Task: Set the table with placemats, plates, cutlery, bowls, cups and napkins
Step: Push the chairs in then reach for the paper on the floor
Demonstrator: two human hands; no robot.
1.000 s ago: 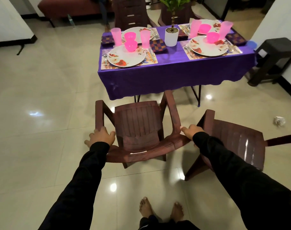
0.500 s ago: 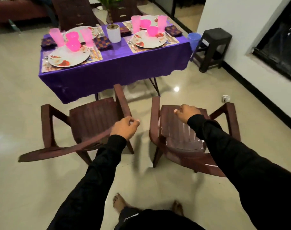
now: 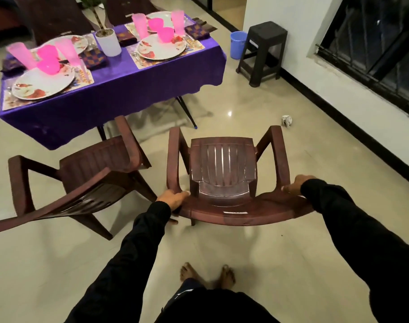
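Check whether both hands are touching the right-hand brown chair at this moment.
Touching. The head view shows the left hand gripping the right-hand brown chair at its back's left corner, and the right hand curled over the right corner.

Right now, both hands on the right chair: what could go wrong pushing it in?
1. The left chair stands angled close beside the right chair held by the left hand and right hand; their arms could clash.
2. Bumping the table could topple the tall pink cups.
3. Its legs may catch the folding table leg.
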